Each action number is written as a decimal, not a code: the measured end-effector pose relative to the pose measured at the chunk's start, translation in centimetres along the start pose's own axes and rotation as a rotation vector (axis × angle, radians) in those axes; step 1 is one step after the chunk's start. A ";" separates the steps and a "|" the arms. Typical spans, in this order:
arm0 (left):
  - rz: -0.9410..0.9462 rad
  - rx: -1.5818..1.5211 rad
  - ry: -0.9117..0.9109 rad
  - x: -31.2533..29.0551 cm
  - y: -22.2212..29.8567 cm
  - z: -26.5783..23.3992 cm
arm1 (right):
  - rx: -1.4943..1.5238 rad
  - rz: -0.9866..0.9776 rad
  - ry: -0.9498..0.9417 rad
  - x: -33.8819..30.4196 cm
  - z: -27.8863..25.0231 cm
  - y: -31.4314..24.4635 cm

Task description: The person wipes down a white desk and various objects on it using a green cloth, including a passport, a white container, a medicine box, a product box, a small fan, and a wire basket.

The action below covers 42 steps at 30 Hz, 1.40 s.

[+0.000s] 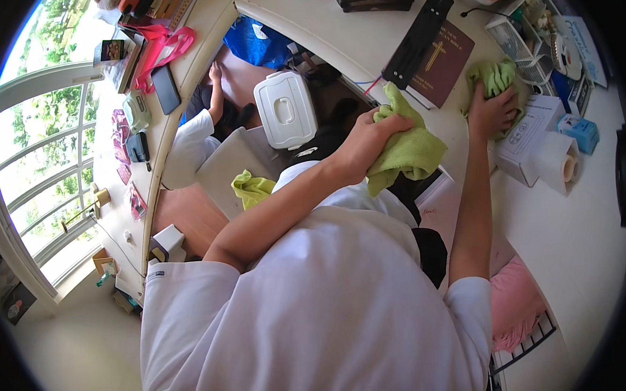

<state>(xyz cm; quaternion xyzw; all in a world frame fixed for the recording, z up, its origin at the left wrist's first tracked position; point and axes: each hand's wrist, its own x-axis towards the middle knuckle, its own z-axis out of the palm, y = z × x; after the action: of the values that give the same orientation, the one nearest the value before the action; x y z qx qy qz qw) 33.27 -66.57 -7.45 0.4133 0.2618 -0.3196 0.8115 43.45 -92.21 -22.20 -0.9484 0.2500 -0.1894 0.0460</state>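
Observation:
My left hand (375,138) is closed around a bunched green cloth (412,153), held up in front of my body near the edge of the white desk. Farther right, my right hand (492,111) grips a second crumpled green cloth (496,78), pressed on the desktop beside a white box (530,133). Between the two cloths lies a dark red book (441,64) with a gold cross, partly covered by a long black flat object (418,38).
A roll of white paper (561,162), a small blue pack (579,133) and wire baskets (512,40) crowd the right side. Below the desk level are a lidded grey bin (285,111), another green cloth (253,189) and another person (197,134). A phone (165,89) lies on the left ledge.

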 end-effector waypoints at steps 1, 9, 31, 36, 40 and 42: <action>-0.005 -0.021 0.018 -0.4 -1.1 -0.1 | 0.015 -0.008 0.001 -0.1 -0.2 0.1; -0.013 -0.066 0.071 -3.2 -5.3 0.3 | 0.137 -0.141 0.047 -1.1 -0.2 2.8; 0.027 -0.039 0.166 -4.6 -7.9 -0.9 | 0.232 -0.280 0.106 -1.2 -0.5 3.7; 0.020 -0.038 0.147 -4.5 -8.1 -1.0 | 0.237 -0.287 0.103 -1.3 -0.7 3.7; 0.021 -0.047 0.150 -4.3 -8.1 -1.0 | 0.237 -0.292 0.107 -1.2 -0.6 3.9; 0.009 -0.044 0.153 -4.4 -7.9 -0.9 | 0.236 -0.295 0.111 -1.2 -0.7 3.9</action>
<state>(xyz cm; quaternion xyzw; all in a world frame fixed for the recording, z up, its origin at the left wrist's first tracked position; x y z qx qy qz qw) 24.41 -68.13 -8.88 0.4198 0.3281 -0.2775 0.7994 40.42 -95.01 -22.70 -0.9509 0.0868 -0.2742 0.1146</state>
